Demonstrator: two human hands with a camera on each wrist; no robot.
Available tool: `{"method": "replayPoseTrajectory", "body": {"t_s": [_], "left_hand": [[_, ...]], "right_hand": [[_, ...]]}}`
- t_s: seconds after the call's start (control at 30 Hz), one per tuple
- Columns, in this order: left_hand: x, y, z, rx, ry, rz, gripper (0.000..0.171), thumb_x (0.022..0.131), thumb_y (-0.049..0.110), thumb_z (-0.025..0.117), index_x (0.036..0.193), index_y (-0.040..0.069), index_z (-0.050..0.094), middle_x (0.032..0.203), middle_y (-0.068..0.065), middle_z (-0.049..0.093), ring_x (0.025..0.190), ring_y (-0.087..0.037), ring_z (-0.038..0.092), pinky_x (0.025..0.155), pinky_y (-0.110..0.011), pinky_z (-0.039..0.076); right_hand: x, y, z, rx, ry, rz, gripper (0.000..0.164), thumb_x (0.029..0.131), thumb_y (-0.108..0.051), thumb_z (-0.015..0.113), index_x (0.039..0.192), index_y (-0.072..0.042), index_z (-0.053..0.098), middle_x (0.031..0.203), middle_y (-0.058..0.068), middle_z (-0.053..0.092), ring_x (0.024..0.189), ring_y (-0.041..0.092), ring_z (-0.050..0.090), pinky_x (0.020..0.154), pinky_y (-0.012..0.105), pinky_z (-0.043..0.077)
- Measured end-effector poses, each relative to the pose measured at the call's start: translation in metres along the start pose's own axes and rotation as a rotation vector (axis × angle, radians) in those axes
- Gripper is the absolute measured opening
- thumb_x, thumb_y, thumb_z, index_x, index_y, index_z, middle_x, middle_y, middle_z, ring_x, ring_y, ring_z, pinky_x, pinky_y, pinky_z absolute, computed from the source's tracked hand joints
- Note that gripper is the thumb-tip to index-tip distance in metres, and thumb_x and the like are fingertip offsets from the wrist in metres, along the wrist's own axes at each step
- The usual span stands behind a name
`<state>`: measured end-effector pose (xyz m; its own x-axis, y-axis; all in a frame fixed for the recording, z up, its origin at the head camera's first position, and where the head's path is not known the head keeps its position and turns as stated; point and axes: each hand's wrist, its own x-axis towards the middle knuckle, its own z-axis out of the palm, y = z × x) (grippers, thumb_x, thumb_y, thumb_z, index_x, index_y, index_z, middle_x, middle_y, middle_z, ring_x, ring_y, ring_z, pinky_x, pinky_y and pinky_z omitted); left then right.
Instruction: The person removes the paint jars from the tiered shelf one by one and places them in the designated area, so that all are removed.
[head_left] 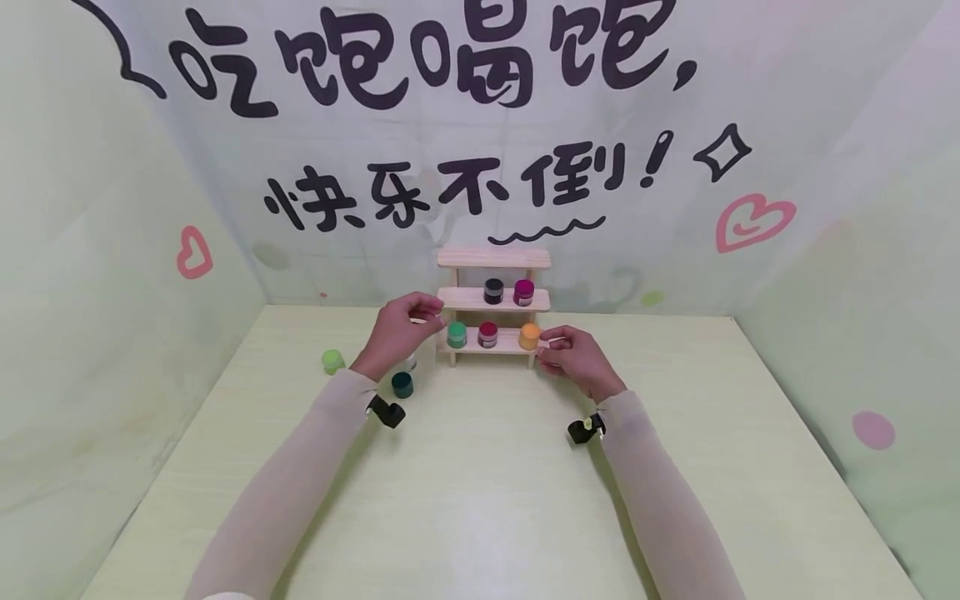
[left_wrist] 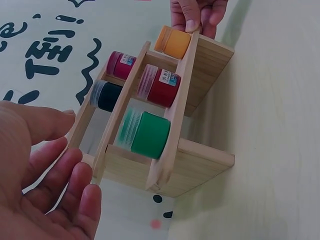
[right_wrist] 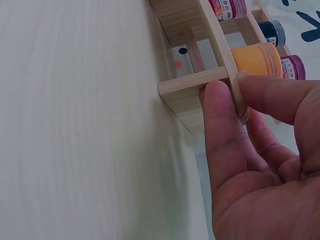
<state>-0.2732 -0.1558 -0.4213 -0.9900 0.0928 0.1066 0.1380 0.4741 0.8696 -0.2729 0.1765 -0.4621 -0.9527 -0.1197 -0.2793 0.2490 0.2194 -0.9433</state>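
Note:
A small three-tier wooden stand [head_left: 491, 298] stands at the back of the table. On its lowest shelf are green [head_left: 457, 335], red [head_left: 487, 334] and orange [head_left: 529, 336] paint jars. The middle shelf holds a black paint jar [head_left: 493, 291] and a magenta one [head_left: 523, 292]. My right hand [right_wrist: 265, 165] pinches the right end of the lowest shelf, thumb on top beside the orange jar and a finger underneath. At the stand's left side, my left hand [left_wrist: 45, 170] has its fingers loosely bent and thumb apart, fingertips right by the shelf ends, with no jar in it.
Left of the stand, a light green jar [head_left: 332, 361] and a dark teal jar [head_left: 402, 384] stand on the table [head_left: 480, 483]. A pale jar [head_left: 411, 362] is partly hidden by my left hand. A printed cloth wall [head_left: 360, 267] rises close behind the stand.

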Motion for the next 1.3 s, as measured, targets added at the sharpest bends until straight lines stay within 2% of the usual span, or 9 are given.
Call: {"method": "replayPoseTrajectory", "body": {"t_s": [0.23, 0.53, 0.77, 1.03, 1.3], "left_hand": [[0.012, 0.013, 0.008, -0.034, 0.033, 0.027, 0.031, 0.096, 0.028, 0.079, 0.124, 0.016, 0.071, 0.117, -0.003, 0.072, 0.11, -0.023, 0.067, 0.097, -0.041, 0.061], [0.024, 0.024, 0.022, -0.049, 0.074, 0.12, 0.038, 0.095, 0.025, 0.081, 0.126, 0.007, 0.07, 0.117, -0.008, 0.072, 0.107, -0.024, 0.066, 0.1, -0.039, 0.059], [0.033, 0.028, 0.032, -0.008, 0.048, 0.09, 0.045, 0.096, 0.028, 0.08, 0.135, 0.009, 0.067, 0.129, -0.008, 0.068, 0.116, -0.024, 0.064, 0.107, -0.04, 0.056], [0.04, 0.032, 0.044, 0.042, 0.027, 0.068, 0.052, 0.094, 0.028, 0.082, 0.139, 0.009, 0.064, 0.13, -0.006, 0.067, 0.119, -0.024, 0.061, 0.11, -0.041, 0.054], [0.044, 0.037, 0.053, 0.074, -0.003, 0.09, 0.055, 0.092, 0.027, 0.084, 0.139, 0.01, 0.063, 0.131, -0.007, 0.067, 0.119, -0.024, 0.061, 0.109, -0.039, 0.053]], "right_hand": [[-0.002, 0.0, 0.0, 0.004, -0.008, -0.021, 0.041, 0.1, -0.01, 0.074, 0.137, -0.001, 0.058, 0.102, 0.006, 0.061, 0.089, 0.017, 0.07, 0.088, 0.033, 0.065], [-0.003, -0.001, -0.003, 0.022, -0.024, -0.032, 0.042, 0.099, -0.009, 0.073, 0.137, 0.0, 0.057, 0.1, 0.004, 0.061, 0.09, 0.017, 0.071, 0.09, 0.034, 0.065], [0.0, 0.001, 0.0, -0.003, -0.006, 0.003, 0.041, 0.098, -0.011, 0.076, 0.135, -0.004, 0.059, 0.105, 0.008, 0.065, 0.093, 0.019, 0.072, 0.086, 0.031, 0.065], [0.0, 0.003, 0.002, 0.007, -0.003, 0.011, 0.04, 0.098, -0.009, 0.075, 0.135, -0.003, 0.059, 0.105, 0.008, 0.064, 0.093, 0.019, 0.073, 0.087, 0.032, 0.065], [0.0, 0.0, 0.001, 0.012, 0.008, 0.011, 0.039, 0.098, -0.009, 0.076, 0.133, -0.005, 0.06, 0.105, 0.008, 0.064, 0.091, 0.018, 0.073, 0.085, 0.031, 0.065]]}}
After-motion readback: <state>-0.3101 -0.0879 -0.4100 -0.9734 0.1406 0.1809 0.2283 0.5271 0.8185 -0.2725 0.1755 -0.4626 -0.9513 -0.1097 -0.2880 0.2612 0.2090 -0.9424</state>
